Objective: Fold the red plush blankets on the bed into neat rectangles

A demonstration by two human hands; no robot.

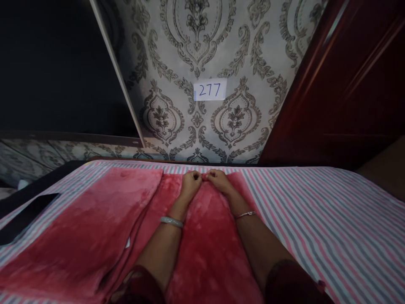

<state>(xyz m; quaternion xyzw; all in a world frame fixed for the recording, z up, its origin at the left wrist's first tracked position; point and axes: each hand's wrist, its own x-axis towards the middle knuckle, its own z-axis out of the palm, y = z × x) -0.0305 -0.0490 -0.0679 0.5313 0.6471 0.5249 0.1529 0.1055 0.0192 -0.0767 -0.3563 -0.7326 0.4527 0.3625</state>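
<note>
A plush red blanket lies on a striped cloth, its left part folded over in layers with a small white tag showing at the fold. At the blanket's far edge, my left hand is closed with its fingers pinching the fabric. Close beside it on the right, my right hand pinches the same edge. A short stretch of blanket runs between the two hands. A pale bangle sits on my left wrist and a thin metal bracelet on my right.
The striped cloth covers the table to the right. A dark flat object lies at the left edge. Behind stand a large dark screen, a patterned wall with a paper marked 277, and a dark red wooden panel.
</note>
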